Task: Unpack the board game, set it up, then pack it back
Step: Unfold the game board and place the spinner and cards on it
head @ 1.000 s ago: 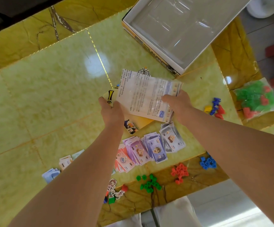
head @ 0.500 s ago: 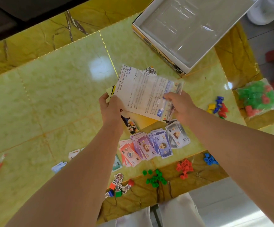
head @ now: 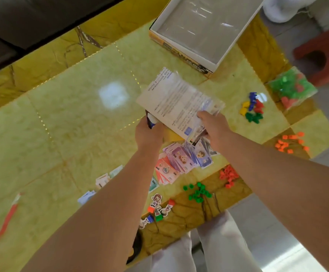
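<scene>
Both hands hold a flat packet, a white printed rule sheet [head: 176, 104] in clear wrap over the folded board, tilted above the table. My left hand [head: 149, 132] grips its near left corner. At the near right edge, my right hand [head: 212, 127] pinches the sheet and wrap. The open game box [head: 201, 59] lies at the far right with a clear insert inside. Purple and pink cards [head: 183, 160] are fanned on the table just below the packet.
On the yellow-green table [head: 71, 114]: mixed coloured pawns [head: 253, 108], a bag of green and red pieces [head: 291, 89], orange pieces [head: 289, 143], red pieces [head: 228, 176], green pieces [head: 198, 192], character standees [head: 157, 208], paper money [head: 102, 179]. A red stool [head: 322, 54] stands to the right.
The packet has tilted and shifted a little to the right and farther from me. My right hand slid from its far right edge to its near right corner. The view swung left.
</scene>
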A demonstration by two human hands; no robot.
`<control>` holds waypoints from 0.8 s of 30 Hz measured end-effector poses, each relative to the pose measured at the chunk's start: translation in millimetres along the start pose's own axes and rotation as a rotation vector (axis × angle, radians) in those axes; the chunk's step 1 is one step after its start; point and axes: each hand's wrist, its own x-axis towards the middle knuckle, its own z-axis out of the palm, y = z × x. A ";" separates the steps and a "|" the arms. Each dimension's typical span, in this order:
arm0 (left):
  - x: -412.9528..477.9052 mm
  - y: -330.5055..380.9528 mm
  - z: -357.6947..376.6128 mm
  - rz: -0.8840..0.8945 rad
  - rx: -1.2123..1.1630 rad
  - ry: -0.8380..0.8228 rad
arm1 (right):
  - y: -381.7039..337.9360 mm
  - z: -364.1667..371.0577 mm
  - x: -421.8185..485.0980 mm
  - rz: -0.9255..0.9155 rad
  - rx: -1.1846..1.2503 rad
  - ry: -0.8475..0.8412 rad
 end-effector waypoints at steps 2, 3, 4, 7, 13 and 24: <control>-7.9 -1.7 2.6 0.025 0.016 0.030 | 5.8 -7.9 -12.3 -0.003 0.012 0.003; -9.5 -3.7 3.1 0.031 0.014 0.058 | 7.5 -11.9 -17.2 0.009 0.021 -0.011; -10.0 -5.0 2.9 0.032 0.006 0.086 | 9.0 -13.8 -18.8 0.024 0.038 -0.031; -21.4 -11.6 10.8 0.031 0.009 0.091 | 16.8 -33.5 -24.8 0.004 0.158 -0.060; -45.0 -2.8 44.4 0.114 0.068 0.136 | 15.8 -74.2 -9.3 -0.050 0.069 0.140; -61.7 25.6 138.8 0.051 0.098 0.158 | -26.1 -184.9 46.9 -0.171 -0.280 0.266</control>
